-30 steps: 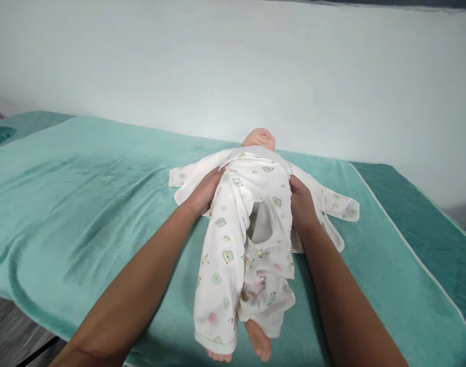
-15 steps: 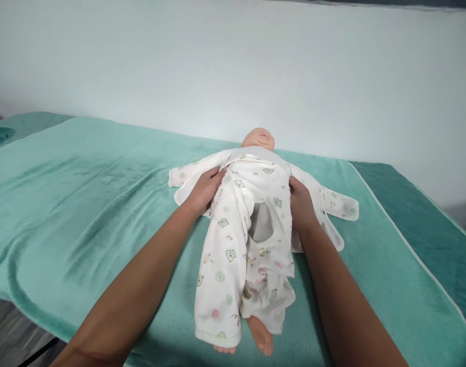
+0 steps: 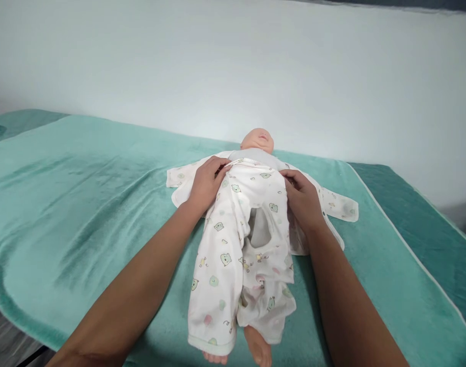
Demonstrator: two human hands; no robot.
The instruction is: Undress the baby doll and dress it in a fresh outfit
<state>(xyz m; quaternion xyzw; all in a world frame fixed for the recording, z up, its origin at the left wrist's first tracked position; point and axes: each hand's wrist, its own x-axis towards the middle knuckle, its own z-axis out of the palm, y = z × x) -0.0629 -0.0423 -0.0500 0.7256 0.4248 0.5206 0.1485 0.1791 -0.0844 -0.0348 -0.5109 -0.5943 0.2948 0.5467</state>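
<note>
A baby doll [image 3: 257, 138] lies on its back, head away from me, its feet poking out of white printed baby pants [image 3: 220, 255]. My left hand [image 3: 209, 178] pinches the waistband at its left side. At the right side of the waistband, my right hand [image 3: 302, 196] has its fingers closed on the fabric edge. The pants have an open crotch, and the right leg is bunched up above the foot. A matching baby jacket [image 3: 339, 205] lies spread open under the doll, sleeves out to both sides. Grey cloth [image 3: 251, 154] covers the doll's chest.
A light green plush blanket [image 3: 83, 204] covers the table under the doll. Darker green cloth [image 3: 416, 204] shows at the right. A white wall [image 3: 217, 66] rises behind the table, and grey floor [image 3: 7, 341] shows at the lower left.
Both hands have shifted up slightly along the waistband. The right hand has moved from the side of the pants to its upper edge, with fingers now bent over it.
</note>
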